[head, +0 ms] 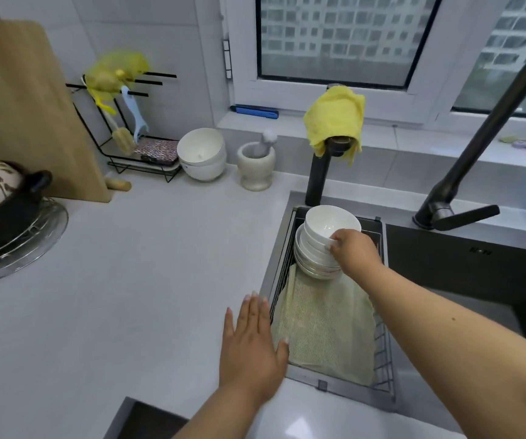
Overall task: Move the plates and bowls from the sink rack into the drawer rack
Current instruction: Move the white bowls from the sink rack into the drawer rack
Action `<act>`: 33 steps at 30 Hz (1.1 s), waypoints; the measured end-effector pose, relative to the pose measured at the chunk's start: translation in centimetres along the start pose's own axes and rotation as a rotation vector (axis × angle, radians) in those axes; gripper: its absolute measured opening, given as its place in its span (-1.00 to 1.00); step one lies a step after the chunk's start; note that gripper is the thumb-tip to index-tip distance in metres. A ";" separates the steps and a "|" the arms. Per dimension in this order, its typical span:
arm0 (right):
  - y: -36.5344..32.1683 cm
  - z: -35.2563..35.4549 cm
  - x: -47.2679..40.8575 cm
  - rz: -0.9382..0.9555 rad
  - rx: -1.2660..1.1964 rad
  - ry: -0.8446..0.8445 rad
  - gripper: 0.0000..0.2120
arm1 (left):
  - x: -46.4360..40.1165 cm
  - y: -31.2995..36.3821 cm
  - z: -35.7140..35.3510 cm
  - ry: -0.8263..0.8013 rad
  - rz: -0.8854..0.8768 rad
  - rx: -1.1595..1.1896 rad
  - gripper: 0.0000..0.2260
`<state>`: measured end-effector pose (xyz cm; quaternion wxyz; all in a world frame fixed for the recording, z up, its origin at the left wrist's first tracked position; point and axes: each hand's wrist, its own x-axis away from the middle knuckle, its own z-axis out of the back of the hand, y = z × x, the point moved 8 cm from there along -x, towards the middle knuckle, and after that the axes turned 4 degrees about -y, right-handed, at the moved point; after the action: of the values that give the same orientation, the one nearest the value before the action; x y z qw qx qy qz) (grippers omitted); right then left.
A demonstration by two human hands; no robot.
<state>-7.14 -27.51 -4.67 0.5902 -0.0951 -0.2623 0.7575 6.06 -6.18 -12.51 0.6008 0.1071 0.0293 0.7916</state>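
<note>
Head view: right hand (pixel 355 251) seemingly grips stacked bowls (pixel 322 245); left hand (pixel 252 340) flat, released.

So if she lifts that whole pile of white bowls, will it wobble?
Probably a bit. The bowl stack leans sideways in the sink rack, so it may slide apart. It looks like glossy ceramic: likely heavy, slippery, breakable. Only the right hand grips it.

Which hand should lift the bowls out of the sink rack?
The right hand, probably. Its fingers already curl over the rim of the stacked bowls in the sink rack. The left hand is flat and open near the rack's edge, holding nothing.
</note>
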 end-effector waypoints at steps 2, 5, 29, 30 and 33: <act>0.1 0.1 -0.1 0.006 -0.022 0.031 -0.84 | 0.0 0.0 -0.1 0.000 -0.021 -0.015 -0.36; -0.2 0.6 0.3 0.046 -0.024 0.091 -0.83 | -0.1 0.1 0.3 0.029 -0.020 -0.015 -0.36; -2.5 -0.6 24.6 0.698 -0.084 -0.032 -0.94 | 11.3 3.6 5.0 0.011 0.450 1.745 -0.70; -2.3 -0.7 25.6 0.718 -0.088 -0.053 -0.94 | 12.7 3.8 5.0 0.046 0.477 1.744 -0.71; -2.2 -0.7 29.2 0.767 -0.146 -0.101 -0.91 | 17.1 4.0 4.5 0.145 0.551 1.770 -0.74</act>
<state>-13.29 0.57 0.68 0.2423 -0.1907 -0.2896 0.9061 -1.22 8.74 -5.14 0.0875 0.4799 0.6336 0.6005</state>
